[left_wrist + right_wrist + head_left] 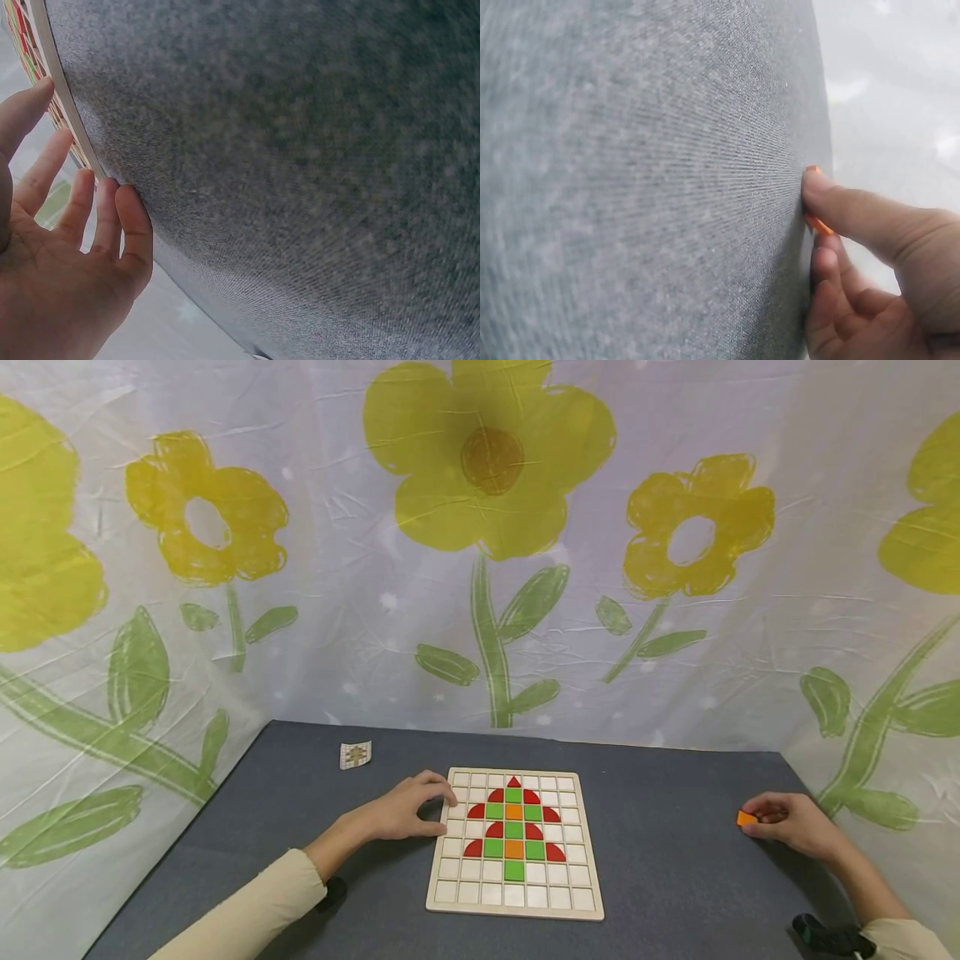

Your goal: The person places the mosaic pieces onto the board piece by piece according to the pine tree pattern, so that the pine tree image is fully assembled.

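A square wooden grid board (517, 911) lies on the table, with green, red and orange tiles forming a tree shape among white cells. My left hand (408, 810) rests at the board's left edge, its thumb and fingers spread and loosely bent. In the left wrist view, the fingertips (82, 180) are right at the wooden rim. Far to the right of the board, my right hand (802, 827) pinches a small orange square tile (744, 818) between thumb and fingers, close over the table. The right wrist view shows the thumb covering much of that tile (823, 225).
A small patterned paper card (356, 755) lies at the back left of the dark grey table (660, 860). Behind and at both sides hangs a pale curtain (337, 568) printed with yellow flowers. A black strap (828, 935) sits on the right wrist.
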